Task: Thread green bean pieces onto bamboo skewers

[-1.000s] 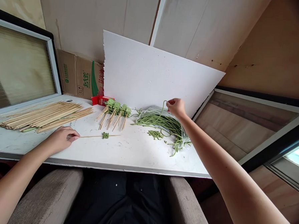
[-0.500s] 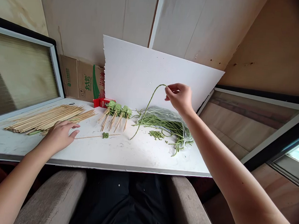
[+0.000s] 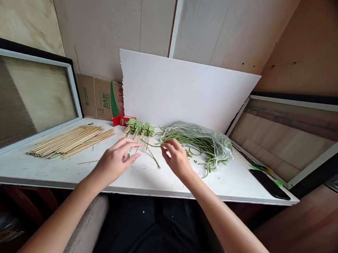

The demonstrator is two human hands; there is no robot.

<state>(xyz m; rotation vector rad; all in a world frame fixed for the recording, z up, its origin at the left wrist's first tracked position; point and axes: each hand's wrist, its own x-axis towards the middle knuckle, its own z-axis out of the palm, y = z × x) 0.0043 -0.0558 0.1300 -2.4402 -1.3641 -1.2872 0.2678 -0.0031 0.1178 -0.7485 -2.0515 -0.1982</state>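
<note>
My right hand (image 3: 174, 156) is pinched on one end of a long green bean (image 3: 152, 145), held above the white table (image 3: 143, 178). The bean runs left toward my left hand (image 3: 118, 156), and a stretch of it slants down to the right between my hands. The thumb and fingers of my left hand are apart, close to the bean with a gap between them. Under my left hand lies a bamboo skewer (image 3: 87, 162) with bean pieces on it, mostly hidden. Behind are several finished bean skewers (image 3: 140, 127), leaning on a red box (image 3: 120, 120).
A pile of bamboo skewers (image 3: 69, 141) lies at the left. At the right, a clear plastic bag (image 3: 214, 135) holds many long beans (image 3: 193, 140). A black phone (image 3: 269, 183) rests near the right edge. A cardboard box (image 3: 98, 98) and white board (image 3: 187, 93) stand behind.
My right hand has come down and left with the bean, from above the bag to low over the table. My left hand has moved right, away from the skewer pile, toward the bean.
</note>
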